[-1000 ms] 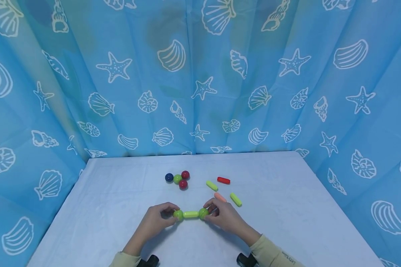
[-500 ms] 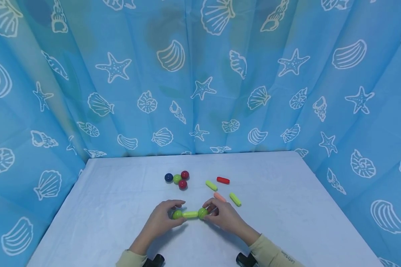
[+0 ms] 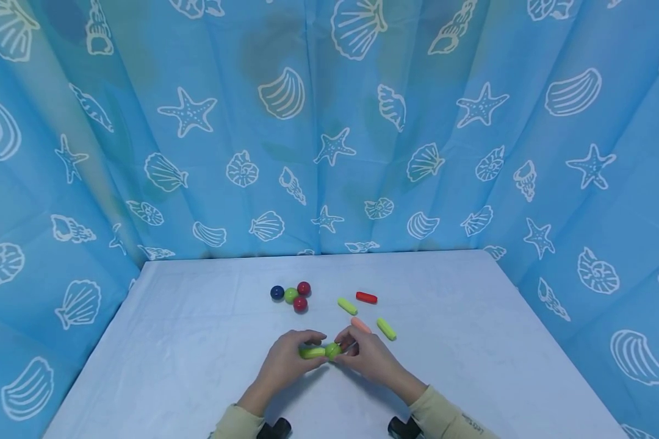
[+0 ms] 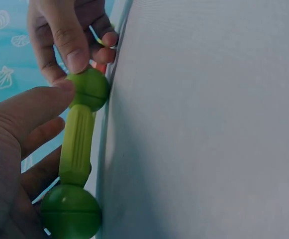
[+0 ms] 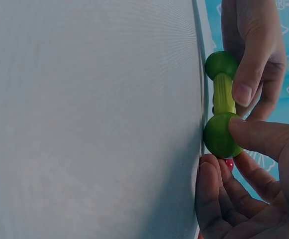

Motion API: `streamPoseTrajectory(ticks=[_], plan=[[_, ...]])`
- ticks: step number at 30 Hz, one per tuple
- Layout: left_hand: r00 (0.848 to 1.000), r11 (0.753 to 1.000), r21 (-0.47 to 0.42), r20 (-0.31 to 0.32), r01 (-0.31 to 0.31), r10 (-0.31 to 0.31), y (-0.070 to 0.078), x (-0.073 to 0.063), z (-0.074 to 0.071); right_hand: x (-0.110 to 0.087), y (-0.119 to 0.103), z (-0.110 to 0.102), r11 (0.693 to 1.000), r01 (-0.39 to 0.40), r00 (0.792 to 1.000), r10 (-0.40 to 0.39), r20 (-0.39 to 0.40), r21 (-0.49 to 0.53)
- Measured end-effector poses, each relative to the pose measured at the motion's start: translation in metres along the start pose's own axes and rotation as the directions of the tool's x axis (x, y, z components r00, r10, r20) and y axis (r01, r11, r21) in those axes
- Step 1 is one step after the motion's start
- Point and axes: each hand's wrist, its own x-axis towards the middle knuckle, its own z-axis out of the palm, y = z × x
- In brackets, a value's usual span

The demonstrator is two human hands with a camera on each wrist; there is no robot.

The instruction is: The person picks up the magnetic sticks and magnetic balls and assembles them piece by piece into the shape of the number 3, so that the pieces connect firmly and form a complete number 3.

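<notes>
A light-green ridged rod joins two green balls like a dumbbell, just above the white table. My right hand pinches the right green ball between thumb and fingers. My left hand reaches past the left green ball, thumb and fingers extended and spread apart around the rod. In the left wrist view its thumb tip overlaps the edge of the right ball; whether it presses there is unclear. In the head view this hand mostly hides the left ball.
Behind the hands lie a dark blue ball, a green ball and two red balls in a cluster. To their right are a red rod, two green rods and a pink rod. A shell-patterned curtain surrounds the table.
My left hand has let go of the left ball and moved right along the rod towards the right ball. The right hand and the joined piece have stayed almost still.
</notes>
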Motion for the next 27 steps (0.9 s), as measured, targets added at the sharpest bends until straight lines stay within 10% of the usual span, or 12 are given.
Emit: streamPoseTrajectory(ticks=[27], plan=[[0.999, 1.000, 0.019, -0.046, -0.013, 0.014, 0.002, 0.003, 0.011, 0.000, 0.003, -0.002, 0.999, 0.032, 0.999, -0.032, -0.004, 0.001]])
